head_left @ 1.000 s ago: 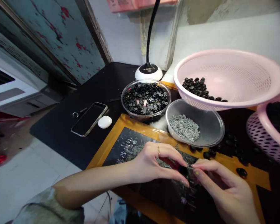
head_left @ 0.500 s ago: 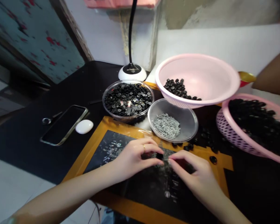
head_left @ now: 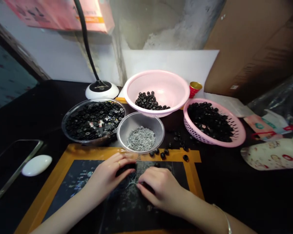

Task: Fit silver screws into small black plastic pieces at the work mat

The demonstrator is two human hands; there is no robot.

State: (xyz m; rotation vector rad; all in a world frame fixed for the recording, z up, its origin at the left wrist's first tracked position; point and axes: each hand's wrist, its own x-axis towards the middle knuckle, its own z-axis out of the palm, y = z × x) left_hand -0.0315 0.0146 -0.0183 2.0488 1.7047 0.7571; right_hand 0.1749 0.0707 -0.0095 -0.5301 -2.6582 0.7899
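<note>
Currently, head view, landmark: screw bowl [head_left: 158,129]. Loose screws [head_left: 132,178]: before bowl, on dark sheet [head_left: 127,216]. Left hand [head_left: 107,172]: front-left of bowl, fingers curled, hold unclear. Right hand [head_left: 162,185]: front-right, fingertips close together by screws, hold unclear. Risk: knuckle brushing pile could scatter screws; loose pinch could drop one.

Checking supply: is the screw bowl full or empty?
Neither: the screw bowl is part full. Screws heap on its floor, bare wall showing above them.
</note>
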